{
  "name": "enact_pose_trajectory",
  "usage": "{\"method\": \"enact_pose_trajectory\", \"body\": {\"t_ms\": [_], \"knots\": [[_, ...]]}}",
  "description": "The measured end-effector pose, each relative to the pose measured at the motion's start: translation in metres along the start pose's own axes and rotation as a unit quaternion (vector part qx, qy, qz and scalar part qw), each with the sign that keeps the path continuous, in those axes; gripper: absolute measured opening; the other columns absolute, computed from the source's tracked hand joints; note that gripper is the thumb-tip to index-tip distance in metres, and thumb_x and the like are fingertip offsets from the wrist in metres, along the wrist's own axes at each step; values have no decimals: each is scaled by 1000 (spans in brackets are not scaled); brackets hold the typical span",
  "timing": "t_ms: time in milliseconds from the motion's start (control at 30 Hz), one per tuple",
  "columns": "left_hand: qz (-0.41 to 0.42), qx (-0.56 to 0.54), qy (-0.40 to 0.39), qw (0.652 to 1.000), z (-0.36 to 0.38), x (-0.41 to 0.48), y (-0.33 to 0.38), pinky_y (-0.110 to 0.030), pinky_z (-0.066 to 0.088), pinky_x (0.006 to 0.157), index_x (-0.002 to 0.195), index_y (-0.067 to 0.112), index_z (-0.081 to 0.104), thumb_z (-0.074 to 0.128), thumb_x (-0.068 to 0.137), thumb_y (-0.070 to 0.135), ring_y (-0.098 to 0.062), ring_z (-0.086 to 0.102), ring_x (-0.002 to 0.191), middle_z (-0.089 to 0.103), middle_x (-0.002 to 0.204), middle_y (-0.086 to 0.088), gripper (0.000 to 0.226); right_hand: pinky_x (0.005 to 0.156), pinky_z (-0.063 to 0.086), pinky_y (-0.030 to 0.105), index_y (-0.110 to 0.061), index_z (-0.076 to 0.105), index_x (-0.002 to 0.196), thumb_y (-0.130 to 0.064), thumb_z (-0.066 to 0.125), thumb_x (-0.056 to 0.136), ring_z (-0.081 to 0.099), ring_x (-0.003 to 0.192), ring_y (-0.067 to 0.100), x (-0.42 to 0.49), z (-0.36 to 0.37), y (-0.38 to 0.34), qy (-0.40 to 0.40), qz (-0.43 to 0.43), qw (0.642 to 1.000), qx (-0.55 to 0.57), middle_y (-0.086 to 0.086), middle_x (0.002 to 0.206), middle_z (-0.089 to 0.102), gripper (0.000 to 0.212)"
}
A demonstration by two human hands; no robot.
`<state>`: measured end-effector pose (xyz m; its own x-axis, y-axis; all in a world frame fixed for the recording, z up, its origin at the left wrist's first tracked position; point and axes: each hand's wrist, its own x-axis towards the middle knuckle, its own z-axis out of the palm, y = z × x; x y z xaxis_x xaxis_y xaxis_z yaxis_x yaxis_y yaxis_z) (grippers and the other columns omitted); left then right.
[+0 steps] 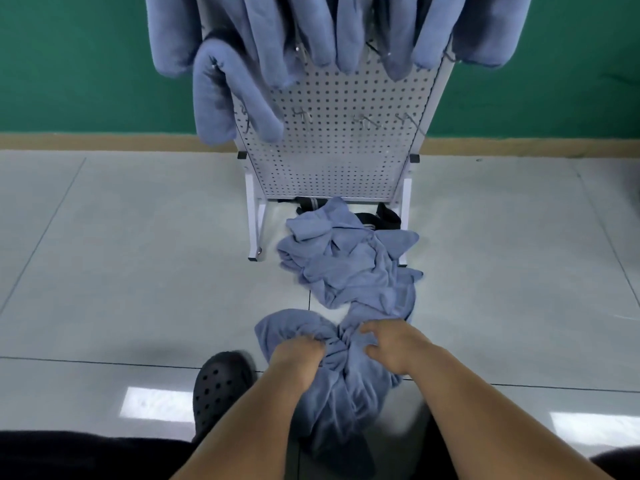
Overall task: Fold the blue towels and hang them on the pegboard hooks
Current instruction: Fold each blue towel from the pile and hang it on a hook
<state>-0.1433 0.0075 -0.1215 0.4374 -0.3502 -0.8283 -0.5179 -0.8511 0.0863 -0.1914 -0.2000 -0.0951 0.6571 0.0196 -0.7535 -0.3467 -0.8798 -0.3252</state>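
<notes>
Head view, the only one: a crumpled towel [332,386] was seen bunched low in the middle of the frame, lying on the floor [138,254] and trailing down toward the bottom edge. The left hand [298,351] was dug into it, its grip closed round a wad of cloth. The right hand [391,344] was set just beside it on the same towel, and its grip looked pinched on a fold between fingers and thumb.

A loose pile [349,268] of more blue towels was heaped just above, touching the held one and running up to the foot of the pegboard [339,140]. Several hung towels [235,95] were draped along the top and upper left of the board, and a few bare hooks [360,120] were left in the middle row. A dark shoe [221,382] was parked at lower left.

So the step was judged to be picking up and sorting out the next towel, with nothing folded yet. Next, two corners would need to be found and the cloth shaken flat.
</notes>
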Motion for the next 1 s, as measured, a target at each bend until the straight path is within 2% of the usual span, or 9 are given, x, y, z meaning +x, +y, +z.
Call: {"method": "enact_pose_trajectory", "body": {"t_ms": [133, 300, 367, 467, 533, 600, 700, 833, 1000], "knots": [[3, -130, 130, 983, -19, -9, -16, -33, 53, 89, 113, 21, 72, 56, 101, 16, -28, 67, 111, 69, 115, -5, 21, 107, 50, 37, -37, 55, 147, -46, 68, 97, 59, 128, 23, -7, -8, -9, 29, -28, 999, 30, -2, 144, 60, 52], [58, -322, 260, 908, -75, -32, -32, -19, 51, 82, 106, 20, 75, 67, 100, 20, -13, 67, 94, 69, 95, 10, 10, 92, 50, 25, -33, 63, 136, -56, 85, 80, 66, 106, 7, -18, -20, -37, 50, -86, 979, 179, -10, 120, 69, 64], [83, -368, 272, 886, -102, -43, -33, -11, 47, 77, 104, 22, 74, 69, 101, 22, -5, 64, 88, 67, 91, 16, 6, 85, 57, 30, -31, 68, 113, -54, 86, 77, 67, 86, 5, -19, -29, -48, 99, -102, 966, 216, -12, 97, 72, 47], [117, -416, 288, 855, -142, -62, -33, -29, 56, 83, 93, 31, 72, 71, 100, 22, -11, 64, 82, 69, 90, 6, 11, 77, 58, 35, -35, 66, 96, -51, 84, 76, 69, 80, 10, -28, -58, -61, 184, -114, 946, 241, -9, 87, 72, 31], [133, -425, 290, 847, -170, -78, -34, -36, 55, 74, 93, 28, 72, 71, 100, 21, -15, 57, 73, 63, 86, 0, 10, 78, 55, 37, -27, 65, 93, -41, 87, 79, 68, 83, 19, -38, -86, -67, 216, -119, 939, 238, -1, 88, 71, 29], [154, -390, 296, 858, -201, -95, -36, -30, 52, 69, 98, 21, 72, 70, 101, 20, -14, 55, 69, 62, 86, -3, 4, 80, 54, 39, -16, 64, 94, -33, 89, 78, 67, 88, 26, -48, -117, -71, 230, -124, 938, 228, 7, 94, 70, 34], [193, -325, 288, 880, -245, -126, -37, -19, 49, 70, 102, 18, 72, 70, 101, 19, -8, 60, 74, 67, 88, 4, 2, 71, 51, 35, -22, 60, 90, -30, 93, 74, 59, 75, 19, -73, -169, -75, 237, -139, 943, 189, -2, 86, 67, 37], [209, -266, 266, 903, -287, -165, -34, -28, 52, 72, 100, 20, 70, 70, 101, 25, -13, 60, 77, 69, 87, 6, 5, 77, 55, 39, -27, 60, 99, -34, 95, 71, 64, 81, 21, -110, -225, -80, 255, -148, 950, 106, 0, 93, 69, 45], [251, -343, 312, 849, -304, -193, -28, -25, 41, 68, 100, 19, 66, 66, 103, 24, -10, 48, 66, 59, 73, 4, 6, 80, 50, 20, -46, 54, 134, -40, 88, 82, 66, 87, 6, -151, -256, -87, 254, -194, 943, 89, -9, 107, 66, 62]]}}
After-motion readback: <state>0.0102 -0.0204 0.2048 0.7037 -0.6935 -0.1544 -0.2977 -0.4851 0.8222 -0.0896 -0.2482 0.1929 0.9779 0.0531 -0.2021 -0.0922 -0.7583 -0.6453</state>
